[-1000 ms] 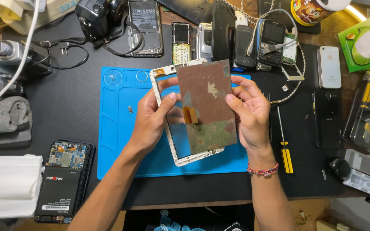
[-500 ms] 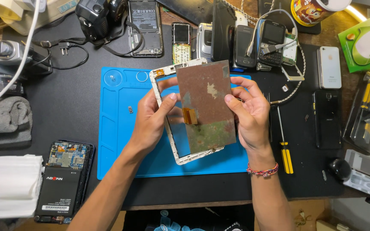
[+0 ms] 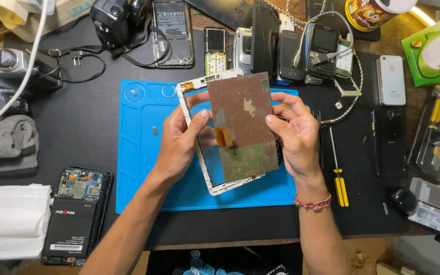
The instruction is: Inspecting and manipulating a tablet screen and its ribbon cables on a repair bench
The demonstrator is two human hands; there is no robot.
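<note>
The left hand (image 3: 179, 145) is gripping the white tablet frame (image 3: 205, 168) along its left edge, thumb reaching across to press on the face of the display panel (image 3: 243, 125), while the right hand (image 3: 296, 137) is pinching the panel's right edge between thumb and fingers. Both hands are closed on the part, holding it lifted above the blue work mat (image 3: 143, 153) and tilted up toward the camera, probably so that the panel's tarnished metal back and the orange flex cable (image 3: 224, 136) on it can be looked over. The panel is sitting partly out of the frame, skewed to it, with the frame's top corner showing above and its lower rail below.

The mat is lying on the dark tabletop (image 3: 92, 127), giving a soft, non-slip place for small parts; a tiny loose piece (image 3: 155, 131) is resting on its left part. Just beside the right wrist, a yellow-handled screwdriver (image 3: 338, 168) is lying within easy reach. At the near left, an opened phone (image 3: 77, 216) is lying back-up with battery and circuit board exposed, next to a folded white cloth (image 3: 11, 219). Along the far edge, a row of old phones (image 3: 301, 51) and a camera (image 3: 118, 20) are standing well apart from the hands. A red-beaded bracelet (image 3: 312, 202) is circling the right wrist.
</note>
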